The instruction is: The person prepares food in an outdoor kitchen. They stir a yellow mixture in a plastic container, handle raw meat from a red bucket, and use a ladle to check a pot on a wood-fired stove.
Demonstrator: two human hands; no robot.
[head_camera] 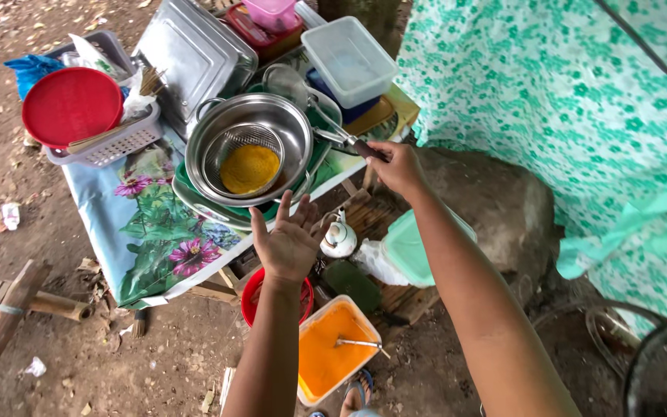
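The left hand is held up in the air with the palm facing up. Its fingers are spread wide and it holds nothing. It hangs just in front of the table edge, near the big metal bowl. The left arm reaches straight up from the bottom of the view.

The right hand is closed around the dark handle of a metal strainer. The right arm is stretched out long from the lower right, and the hand is at the side of the table. The round part of that strainer sits tilted behind the big bowl.

Inside the big bowl rests a small mesh sieve with a yellow lump in it. The bowl stands on a green tray on a table with a flowered cloth.

Below the hands, on the ground, is a tub of orange sauce with a spoon in it. A red bowl is beside it, partly hidden by the left arm. A small white teapot is near the left hand. A white basket with a red lid sits on the left of the table.
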